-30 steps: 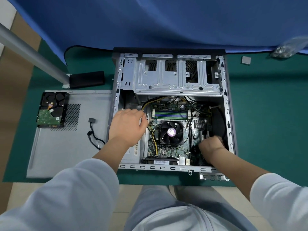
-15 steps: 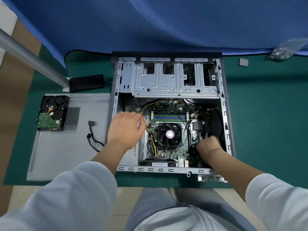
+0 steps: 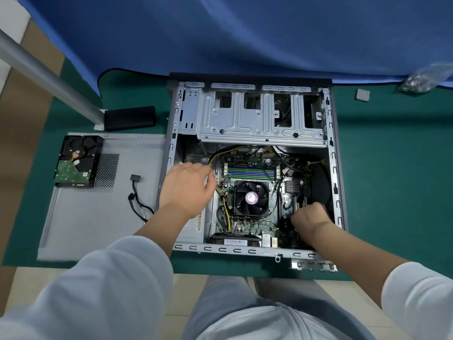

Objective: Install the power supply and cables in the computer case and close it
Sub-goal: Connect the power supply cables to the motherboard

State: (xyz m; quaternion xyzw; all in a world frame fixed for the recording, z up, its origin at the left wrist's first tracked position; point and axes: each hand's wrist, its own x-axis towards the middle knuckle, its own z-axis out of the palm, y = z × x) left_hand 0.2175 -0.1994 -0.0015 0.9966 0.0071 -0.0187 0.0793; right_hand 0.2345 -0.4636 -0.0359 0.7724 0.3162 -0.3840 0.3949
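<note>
Inside the open computer case [image 3: 252, 250], lying on its side on the green surface [image 3: 392, 182], both hands are working on cabling. Left hand [image 3: 187, 190] is resting over the power supply [image 3: 196, 224] at the case's left wall, fingers [image 3: 208, 175] curling down at the yellow-black cable bundle [image 3: 224, 200] beside the motherboard [image 3: 250, 168]; whether they are pinching a wire, cannot tell. Right hand [image 3: 310, 215] is reaching low at the board's right edge, fingers bent under and hidden, so grip unknown. Judging the step: cable plugging and routing, power supply already sitting in place, closing not started. Next move is probably calling for seating a connector squarely without bending pins or snagging the cooler fan [image 3: 250, 198]. Counts: one case, one power supply, one fan, one side panel [image 3: 103, 217] lying left of the case, one hard drive [image 3: 77, 161] sitting on that panel, one loose black cable [image 3: 136, 192] also on it, one small square part [image 3: 362, 95] and one plastic bag [image 3: 426, 79] far right.
</note>
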